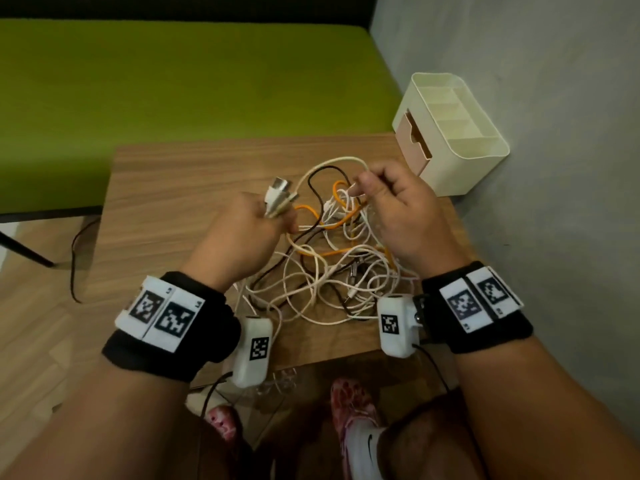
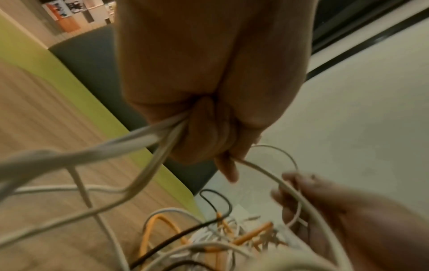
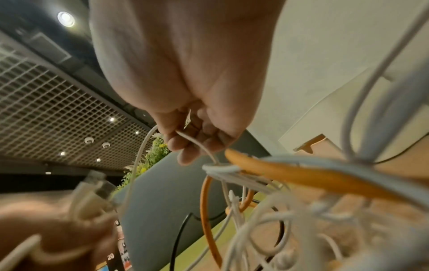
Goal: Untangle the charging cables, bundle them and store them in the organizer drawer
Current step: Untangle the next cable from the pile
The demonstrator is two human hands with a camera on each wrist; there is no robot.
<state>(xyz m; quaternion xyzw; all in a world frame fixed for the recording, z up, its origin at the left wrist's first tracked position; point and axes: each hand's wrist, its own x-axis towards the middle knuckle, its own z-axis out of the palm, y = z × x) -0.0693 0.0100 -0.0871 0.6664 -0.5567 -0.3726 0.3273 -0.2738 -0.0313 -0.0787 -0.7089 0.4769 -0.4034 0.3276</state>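
White, orange and dark cables (image 1: 325, 258) lie knotted on the counter (image 1: 166, 188); left hand (image 1: 242, 233) grips plug ends, right hand (image 1: 398, 216) pinches a white strand (drawer (image 1: 414, 135) unfilled, nothing bundled).

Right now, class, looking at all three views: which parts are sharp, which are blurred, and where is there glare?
Head view: cable tangle fairly sharp, edges bent. Left wrist view: near white cables smeared. Right wrist view: orange cable blurred; ceiling lamp glares.
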